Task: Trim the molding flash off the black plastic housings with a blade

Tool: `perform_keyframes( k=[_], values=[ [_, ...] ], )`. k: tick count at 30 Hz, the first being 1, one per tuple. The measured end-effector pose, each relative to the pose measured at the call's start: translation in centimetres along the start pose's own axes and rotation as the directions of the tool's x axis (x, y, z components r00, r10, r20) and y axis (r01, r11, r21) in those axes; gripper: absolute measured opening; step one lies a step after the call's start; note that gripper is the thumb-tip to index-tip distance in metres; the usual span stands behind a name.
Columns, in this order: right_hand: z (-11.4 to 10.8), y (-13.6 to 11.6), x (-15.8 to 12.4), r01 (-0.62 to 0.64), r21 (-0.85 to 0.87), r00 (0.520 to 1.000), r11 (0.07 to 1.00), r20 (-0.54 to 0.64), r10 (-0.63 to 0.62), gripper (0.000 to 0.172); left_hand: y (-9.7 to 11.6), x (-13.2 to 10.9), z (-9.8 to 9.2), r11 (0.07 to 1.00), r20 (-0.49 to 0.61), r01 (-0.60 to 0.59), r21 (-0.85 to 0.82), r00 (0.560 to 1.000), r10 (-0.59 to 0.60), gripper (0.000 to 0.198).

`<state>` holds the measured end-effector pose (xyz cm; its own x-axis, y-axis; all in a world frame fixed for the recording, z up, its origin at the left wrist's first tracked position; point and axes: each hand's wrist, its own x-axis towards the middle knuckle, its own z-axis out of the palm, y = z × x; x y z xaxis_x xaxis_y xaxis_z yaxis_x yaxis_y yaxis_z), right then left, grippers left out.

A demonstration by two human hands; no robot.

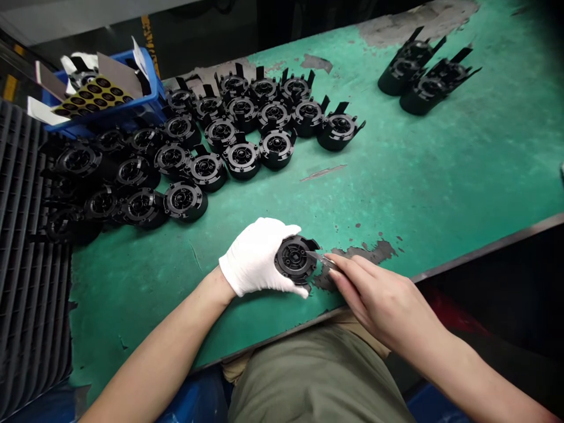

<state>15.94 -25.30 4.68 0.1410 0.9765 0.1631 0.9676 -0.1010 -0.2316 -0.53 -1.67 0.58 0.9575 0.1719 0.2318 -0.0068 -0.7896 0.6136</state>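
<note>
My left hand, in a white glove, is wrapped round a round black plastic part near the table's front edge. The part's ribbed face with a square centre points up toward the camera. From the right, my bare right hand pinches a thin knife-like tool between thumb and fingers. Its pointed blade reaches the right rim of the black part; whether it touches cannot be made out.
Several similar black parts cover the left and back of the green table. More stand at the back right. A blue bin with a sticker sheet is at the back left, beside a grey ridged surface.
</note>
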Motion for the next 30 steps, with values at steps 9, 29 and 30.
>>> perform_keyframes(
  k=[9, 29, 30],
  values=[
    [-0.1, -0.5, -0.3, -0.033, 0.054, 0.999, 0.998, -0.001, 0.033, 0.045, 0.7, -0.5, -0.3, 0.989, 0.134, 0.051, 0.136, 0.989, -0.07, 0.117],
    [-0.6, 0.4, 0.9, 0.048, 0.022, 0.998, 0.999, 0.04, -0.048, 0.046, -0.1, -1.0, -0.2, 0.997, -0.158, -0.074, -0.008, 0.985, 0.072, 0.073],
    [-0.5, 0.3, 1.0, 0.047, 0.013, 0.998, 0.999, 0.04, -0.047, 0.046, -0.1, -1.0, -0.2, 0.997, -0.164, -0.076, -0.01, 0.984, 0.073, 0.073]
  ],
)
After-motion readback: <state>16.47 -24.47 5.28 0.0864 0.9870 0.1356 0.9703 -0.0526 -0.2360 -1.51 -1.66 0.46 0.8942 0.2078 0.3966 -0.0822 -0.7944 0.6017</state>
